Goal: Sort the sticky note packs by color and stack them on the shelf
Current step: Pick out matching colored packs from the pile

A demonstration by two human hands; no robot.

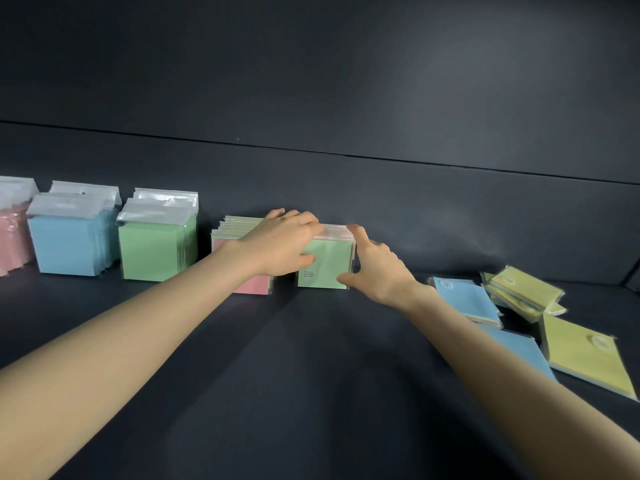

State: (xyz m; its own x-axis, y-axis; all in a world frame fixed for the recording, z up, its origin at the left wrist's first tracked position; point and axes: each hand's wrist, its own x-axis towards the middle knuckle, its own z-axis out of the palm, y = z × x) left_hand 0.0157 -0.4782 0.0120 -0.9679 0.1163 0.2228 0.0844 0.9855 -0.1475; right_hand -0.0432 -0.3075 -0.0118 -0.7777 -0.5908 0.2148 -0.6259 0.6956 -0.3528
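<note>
Dark shelf, seen from above and in front, back wall behind it.

Along the shelf's back edge, a row of upright stacks of wrapped sticky note packs. From the left edge: pink stack, partly cut off by the frame; blue stack; green stack; each just beside the next. Then a lower pink-fronted stack, with paler packs showing behind its front pack. Just right of it, near the middle of the back edge, stands the green-fronted stack.

Toward the right edge, loose packs lie flat: two blue packs, partly hidden by the right forearm, a small tilted heap of yellow packs, and one single yellow pack nearest the front.

Left hand grips the green-fronted stack, fingers curled over its top edge, thumb on its front face. Right hand is spread, fingers straight against the stack's right side, thumb at its lower front corner.
</note>
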